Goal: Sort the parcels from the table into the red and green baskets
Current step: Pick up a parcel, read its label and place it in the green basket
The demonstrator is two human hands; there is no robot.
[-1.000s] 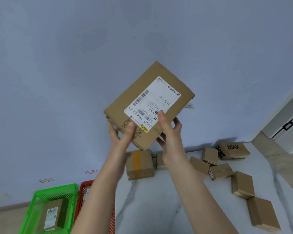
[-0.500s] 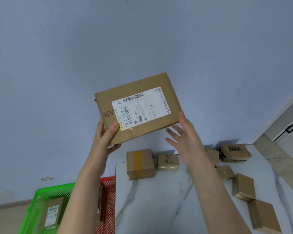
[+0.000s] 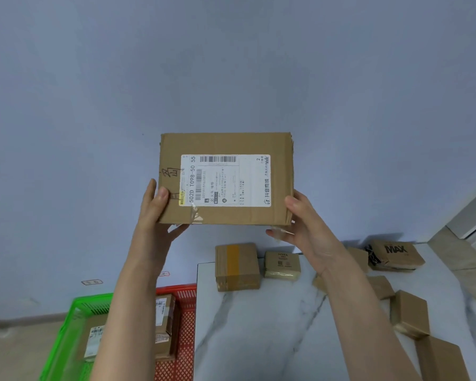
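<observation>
Parcel in hand: we see the held parcel, a flat brown carton, raised in front of the blue wall, above the table's far edge, broad face toward the camera.
Shipping label: white, on that face, barcodes and "502D T098-50 55" printed sideways; smaller print we cannot read.
Left hand: at 8 o'clock of the carton, grasping it, thumb on the front near the left edge, fingers behind and under the lower left corner.
Right hand: at 4 o'clock of the carton, grasping it, thumb at the right edge, fingers curled beneath the lower right corner.
Table: white marble top, at 5 o'clock in frame.
Taped parcel: on the table's far left corner, yellow tape stripe, at 6 o'clock below the carton.
MYFA parcel: small and pale, just beside the taped one at its 3 o'clock.
MAX parcel: far right corner of the table.
Plain boxes: we count several along the right side, some partly hidden by the right forearm.
Red basket: on the floor against the table's left side, labelled cartons inside.
Green basket: at 9 o'clock of the red one, touching it, one labelled box inside.
</observation>
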